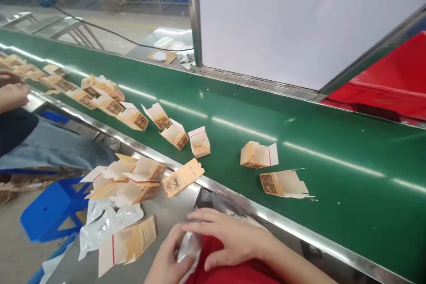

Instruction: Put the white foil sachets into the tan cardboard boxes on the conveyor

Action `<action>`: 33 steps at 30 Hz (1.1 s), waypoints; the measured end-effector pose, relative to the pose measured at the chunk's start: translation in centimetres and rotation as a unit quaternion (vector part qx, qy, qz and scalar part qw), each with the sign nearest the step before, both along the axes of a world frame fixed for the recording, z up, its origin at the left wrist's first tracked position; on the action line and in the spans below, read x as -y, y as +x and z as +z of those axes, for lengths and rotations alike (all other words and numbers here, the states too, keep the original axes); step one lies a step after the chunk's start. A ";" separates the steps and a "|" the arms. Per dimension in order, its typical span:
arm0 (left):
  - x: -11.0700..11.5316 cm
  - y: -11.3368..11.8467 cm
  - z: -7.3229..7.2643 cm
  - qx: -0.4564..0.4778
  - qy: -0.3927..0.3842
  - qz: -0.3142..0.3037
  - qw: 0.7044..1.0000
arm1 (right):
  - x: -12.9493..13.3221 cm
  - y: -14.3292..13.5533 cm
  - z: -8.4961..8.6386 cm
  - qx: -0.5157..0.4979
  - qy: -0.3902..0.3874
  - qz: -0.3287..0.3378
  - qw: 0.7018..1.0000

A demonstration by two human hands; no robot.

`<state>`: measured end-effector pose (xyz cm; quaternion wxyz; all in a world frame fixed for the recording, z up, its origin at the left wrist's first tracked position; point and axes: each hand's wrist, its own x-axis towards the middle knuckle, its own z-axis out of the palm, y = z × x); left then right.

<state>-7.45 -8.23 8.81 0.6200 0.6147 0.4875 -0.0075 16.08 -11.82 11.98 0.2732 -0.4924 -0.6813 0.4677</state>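
Observation:
My left hand (171,253) is curled at the bottom middle, with a crumpled whitish plastic bag (190,248) showing between its thumb and fingers. My right hand (229,235) is held over it, fingers stretched out and their tips close to the left hand; nothing shows in its grasp. Left of my hands, an open cardboard box (141,237) lies on the metal table (169,213). A stack of open boxes (133,182) sits behind it. One flat printed carton (183,178) rests across the table's edge beside the belt.
A green conveyor belt (333,159) crosses the view. Open boxes (284,184) stand on it, with a long row (109,104) at left. Another person's hand (13,95) is at the left edge. White plastic bags (106,226) lie near a blue stool (49,208). A red bin (389,80) is at right.

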 end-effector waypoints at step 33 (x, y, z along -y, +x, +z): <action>-4.6 14.2 -4.3 -0.004 0.125 0.023 0.992 | -9.0 12.3 -10.5 0.397 -0.014 0.157 0.904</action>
